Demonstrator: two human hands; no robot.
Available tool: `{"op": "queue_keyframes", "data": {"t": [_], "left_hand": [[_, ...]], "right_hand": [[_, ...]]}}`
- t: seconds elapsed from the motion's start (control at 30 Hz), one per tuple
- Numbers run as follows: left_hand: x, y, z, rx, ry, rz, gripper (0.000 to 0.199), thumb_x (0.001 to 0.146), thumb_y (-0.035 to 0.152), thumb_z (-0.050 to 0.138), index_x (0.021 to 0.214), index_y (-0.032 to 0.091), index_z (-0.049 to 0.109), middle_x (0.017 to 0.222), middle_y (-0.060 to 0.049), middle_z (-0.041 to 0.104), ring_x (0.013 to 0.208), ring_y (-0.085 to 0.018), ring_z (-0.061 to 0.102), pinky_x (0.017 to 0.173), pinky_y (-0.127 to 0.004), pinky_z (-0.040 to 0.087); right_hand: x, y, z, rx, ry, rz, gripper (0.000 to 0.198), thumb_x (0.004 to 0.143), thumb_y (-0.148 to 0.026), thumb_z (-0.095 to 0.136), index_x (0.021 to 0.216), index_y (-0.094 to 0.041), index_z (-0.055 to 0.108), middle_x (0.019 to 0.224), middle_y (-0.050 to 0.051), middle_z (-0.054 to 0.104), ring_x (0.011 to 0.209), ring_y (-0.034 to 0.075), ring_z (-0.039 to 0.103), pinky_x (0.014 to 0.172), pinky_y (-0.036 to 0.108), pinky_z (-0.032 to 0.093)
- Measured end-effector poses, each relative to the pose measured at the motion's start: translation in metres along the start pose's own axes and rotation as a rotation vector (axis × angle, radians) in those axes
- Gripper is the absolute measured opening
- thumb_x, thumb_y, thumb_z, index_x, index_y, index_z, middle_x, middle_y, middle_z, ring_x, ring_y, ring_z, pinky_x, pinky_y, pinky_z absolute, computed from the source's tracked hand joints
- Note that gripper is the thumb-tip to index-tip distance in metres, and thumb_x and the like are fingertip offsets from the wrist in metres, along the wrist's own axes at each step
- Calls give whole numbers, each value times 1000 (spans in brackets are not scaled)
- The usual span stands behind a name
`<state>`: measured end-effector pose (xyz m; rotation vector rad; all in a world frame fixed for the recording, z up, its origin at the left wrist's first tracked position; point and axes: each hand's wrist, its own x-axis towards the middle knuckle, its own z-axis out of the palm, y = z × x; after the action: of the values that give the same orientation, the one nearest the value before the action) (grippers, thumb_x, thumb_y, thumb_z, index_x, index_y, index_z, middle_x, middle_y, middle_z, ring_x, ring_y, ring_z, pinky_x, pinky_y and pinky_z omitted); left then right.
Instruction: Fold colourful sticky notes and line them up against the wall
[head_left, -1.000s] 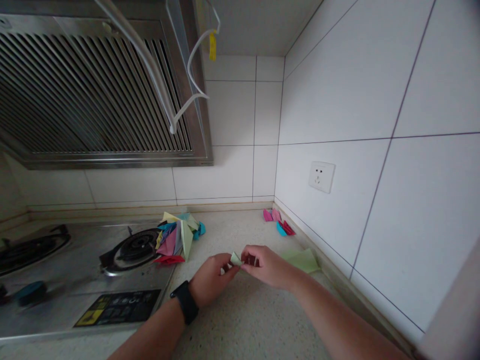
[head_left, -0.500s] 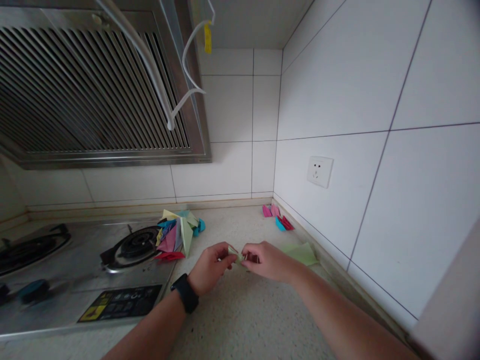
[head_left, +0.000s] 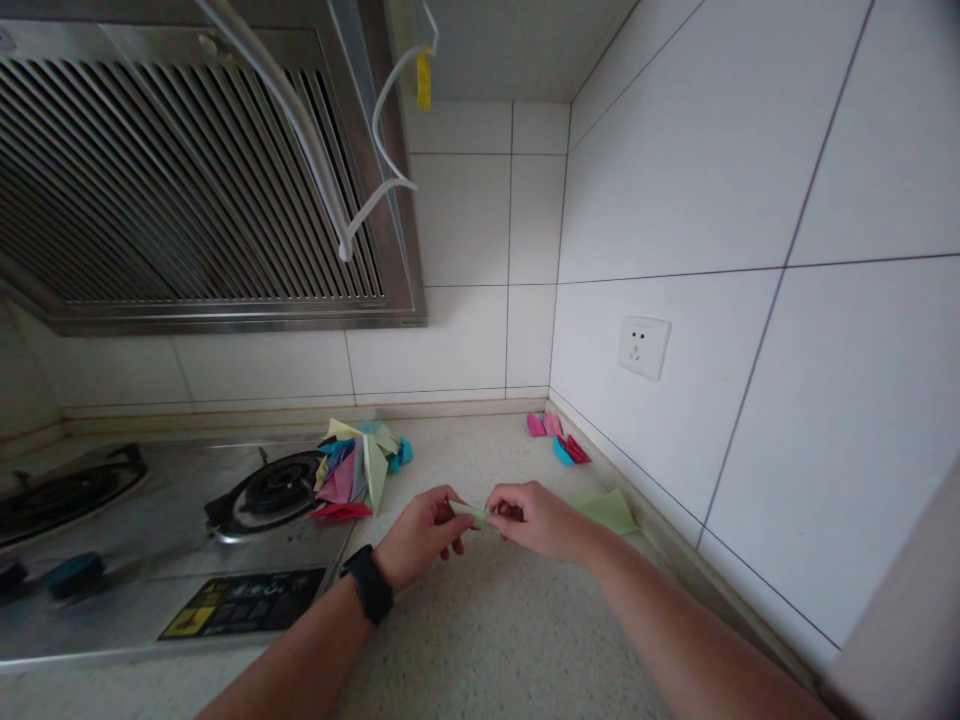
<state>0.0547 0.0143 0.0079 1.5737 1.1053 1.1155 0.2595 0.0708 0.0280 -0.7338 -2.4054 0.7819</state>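
A small folded piece of pale green paper (head_left: 470, 512) is pinched between my two hands, just above the countertop. My left hand (head_left: 424, 527), with a black watch on its wrist, grips the paper's left end between thumb and fingers. At the right end, my right hand (head_left: 529, 517) pinches it with thumb and forefinger. The fingers cover part of the paper, so its full shape is hidden. A flat light green sheet (head_left: 609, 511) lies on the counter behind my right wrist.
A heap of colourful folded papers (head_left: 352, 475) rests by the gas stove's (head_left: 247, 550) right edge. Small pink folded papers (head_left: 544, 424) and a blue and red pair (head_left: 571, 450) sit in the back corner. A range hood (head_left: 225, 200) hangs above; a socket (head_left: 644, 347) is on the right wall.
The green paper has turned from an upright tilt to nearly level and looks longer between my hands. My fingers have shifted slightly on it. The whole view has moved a little.
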Motion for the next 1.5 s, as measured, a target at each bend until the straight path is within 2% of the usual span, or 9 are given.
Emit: {"op": "queue_keyframes", "data": {"t": [0.2,0.47,0.63,0.87,1.07,1.17,1.27,1.37,1.5], "left_hand": [[0,-1,3,63,22,-2,27,79,38,63,84,18,47,62,3,59,54,-10,58,43,-16,37],[0,2,5,92,8,8,24,80,36,63,85,17,49,68,-1,65,53,-10,58,42,-16,35],[0,3,5,23,-41,30,23,83,35,59,84,17,45,78,-5,71,39,-7,54,36,-15,34],[-2,5,5,-39,-87,8,26,83,38,59,81,17,44,83,-5,71,32,-4,49,30,-14,34],[-3,6,3,-54,-128,21,25,85,39,56,84,18,44,75,-1,68,32,-4,51,31,-14,34],[-2,3,3,-32,-98,29,24,85,40,55,83,19,44,57,6,59,29,-6,47,31,-14,32],[0,-2,0,11,-28,17,23,85,40,54,82,19,44,46,10,49,29,-7,47,32,-14,28],[1,-4,-3,46,19,31,22,85,38,55,83,18,46,46,9,51,33,-8,51,36,-15,28],[3,-2,-5,16,59,62,26,84,40,57,85,17,46,62,2,63,38,-7,53,38,-16,30]], "right_hand": [[0,2,7,234,-86,139,15,85,-32,56,90,-18,59,69,1,66,59,11,61,54,20,45],[-1,-4,5,161,-71,108,12,85,-29,56,85,-18,59,66,0,63,62,12,63,52,18,43],[-2,-10,4,101,-70,60,11,86,-26,53,79,-18,57,63,-2,60,59,10,61,51,17,40],[-2,-15,-3,58,-101,59,14,87,-25,51,78,-17,59,59,-3,57,57,10,60,50,18,39],[-4,-16,-5,64,-92,34,16,87,-27,51,75,-18,58,60,-3,55,57,11,61,50,18,40],[-4,-12,-3,81,-98,57,16,88,-29,51,79,-18,57,60,-3,57,55,11,60,49,18,38],[-2,-5,-1,79,-68,60,13,87,-30,53,92,-18,57,63,-3,61,56,10,58,52,19,39],[1,0,0,67,32,26,15,86,-29,56,96,-19,56,69,-1,64,60,10,57,57,19,39],[4,3,2,123,101,22,11,87,-29,55,89,-18,56,73,0,65,62,10,57,57,19,40]]}}
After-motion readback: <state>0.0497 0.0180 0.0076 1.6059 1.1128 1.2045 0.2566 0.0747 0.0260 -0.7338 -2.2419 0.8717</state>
